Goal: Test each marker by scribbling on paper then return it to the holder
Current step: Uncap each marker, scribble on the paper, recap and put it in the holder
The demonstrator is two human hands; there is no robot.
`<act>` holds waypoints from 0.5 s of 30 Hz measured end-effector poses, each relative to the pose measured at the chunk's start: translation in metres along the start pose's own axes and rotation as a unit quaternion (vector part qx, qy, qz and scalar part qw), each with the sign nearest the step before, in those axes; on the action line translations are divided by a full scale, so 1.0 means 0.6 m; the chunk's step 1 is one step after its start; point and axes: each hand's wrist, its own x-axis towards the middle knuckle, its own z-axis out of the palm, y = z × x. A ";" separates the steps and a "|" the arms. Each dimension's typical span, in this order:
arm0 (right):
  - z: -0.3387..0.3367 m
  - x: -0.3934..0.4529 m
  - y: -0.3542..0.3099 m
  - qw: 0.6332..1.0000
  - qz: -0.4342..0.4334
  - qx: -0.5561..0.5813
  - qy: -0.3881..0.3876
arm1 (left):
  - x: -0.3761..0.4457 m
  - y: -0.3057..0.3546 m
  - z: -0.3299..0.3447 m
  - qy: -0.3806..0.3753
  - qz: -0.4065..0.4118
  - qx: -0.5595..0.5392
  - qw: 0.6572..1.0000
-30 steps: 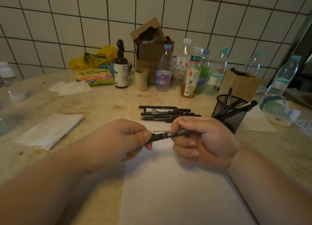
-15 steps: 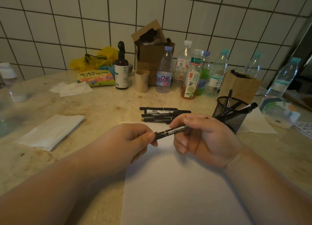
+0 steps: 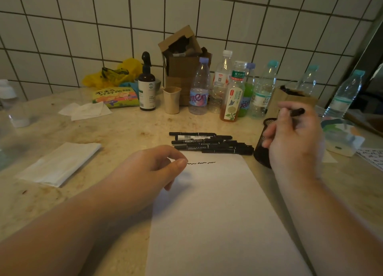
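Since the earlier frame my right hand (image 3: pixel 294 139) has carried the black marker (image 3: pixel 297 111) away from the middle of the sheet to the right, above the black mesh holder (image 3: pixel 261 151), which it largely hides. My left hand (image 3: pixel 149 168) has let go and hangs over the paper (image 3: pixel 217 213), its grip released, thumb and forefinger nearly touching but holding nothing. The right grip is clenched on the marker, one end showing past the fingers. Three short squiggles (image 3: pixel 201 163) near the sheet's top edge suggest, in my judgement, about three markers tested. A pile of black markers (image 3: pixel 207 143) lies on the tabletop (image 3: pixel 124 130) just beyond the paper, apparently untested; most of the task remains.
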 end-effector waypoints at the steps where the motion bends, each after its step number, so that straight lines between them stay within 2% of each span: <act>1: -0.001 0.006 0.002 1.000 0.023 -0.002 0.011 | -0.001 0.002 0.000 -0.004 0.001 0.001 1.000; 5: 0.004 0.022 0.015 0.991 0.130 0.018 0.010 | -0.003 0.004 0.000 -0.006 0.008 0.007 1.000; 7: 0.006 0.022 0.015 0.990 0.141 0.027 0.008 | -0.003 0.003 -0.001 -0.001 0.009 0.007 1.000; 10: 0.008 0.013 0.008 0.997 0.078 0.011 -0.014 | -0.002 0.003 0.000 0.000 0.007 0.016 1.000; 13: 0.014 -0.002 0.010 0.997 0.001 -0.033 -0.076 | -0.001 0.003 0.000 0.001 0.005 0.021 1.000; 15: 0.019 -0.006 0.013 0.992 -0.015 -0.056 -0.114 | -0.001 0.002 0.000 0.002 0.004 0.024 1.000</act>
